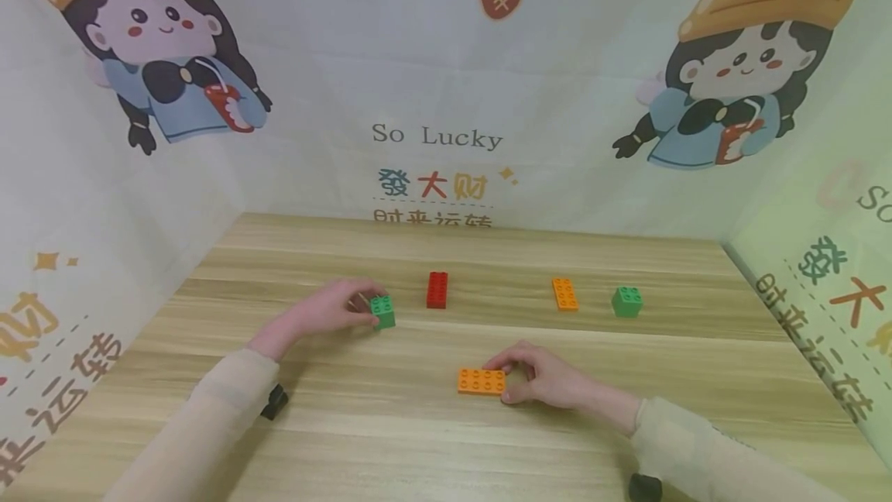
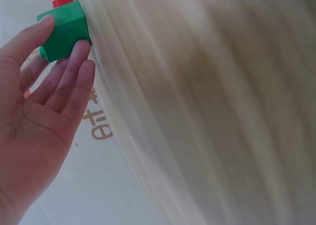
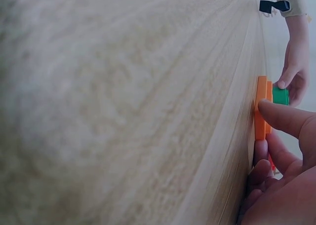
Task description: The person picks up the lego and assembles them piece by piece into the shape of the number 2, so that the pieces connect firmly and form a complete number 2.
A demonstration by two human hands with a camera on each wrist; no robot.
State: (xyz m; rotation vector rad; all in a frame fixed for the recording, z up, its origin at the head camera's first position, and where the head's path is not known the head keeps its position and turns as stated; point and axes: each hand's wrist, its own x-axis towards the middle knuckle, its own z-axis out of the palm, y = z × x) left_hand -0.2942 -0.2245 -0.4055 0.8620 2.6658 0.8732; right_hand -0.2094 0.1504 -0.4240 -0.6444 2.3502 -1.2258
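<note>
My left hand (image 1: 340,306) pinches a green square toy brick (image 1: 383,313) with studs on top, left of the table's middle. In the left wrist view the thumb and fingers sit on opposite sides of that green brick (image 2: 65,31). Nearer to me, my right hand (image 1: 547,379) holds the right end of a flat orange brick (image 1: 481,382) with two rows of studs. The right wrist view shows the thumb on one face of this orange brick (image 3: 261,111) and fingers at its end. It lies low, at or just over the tabletop; exact contact I cannot tell.
A red brick (image 1: 437,290) lies just right of the left hand's brick. Farther right are a second orange brick (image 1: 565,294) and another green brick (image 1: 627,301). The wooden table (image 1: 390,440) meets printed cloth walls (image 1: 313,161) at the back and sides.
</note>
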